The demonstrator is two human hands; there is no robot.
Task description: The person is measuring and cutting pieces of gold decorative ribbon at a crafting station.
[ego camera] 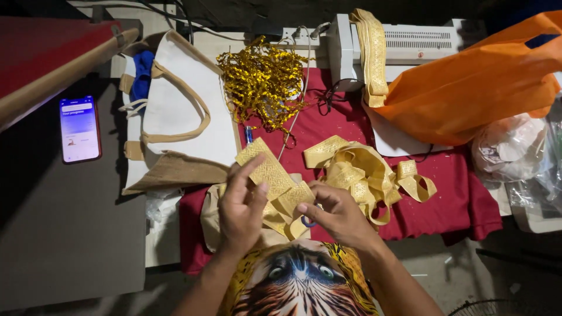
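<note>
Red cloth on cluttered bench; left hand pinching gold ribbon taut, right hand clamped on its fold over blue scissors, steadying it.

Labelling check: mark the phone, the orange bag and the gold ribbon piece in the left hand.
phone [79,129], head view, middle of its lit screen.
orange bag [474,88], head view, middle of its flat side.
gold ribbon piece [270,169], head view, patterned face above the left hand.

Scissors: mostly hidden under right hand. Beside it, orange bag cut by right edge. Phone screen unreadable.
</note>
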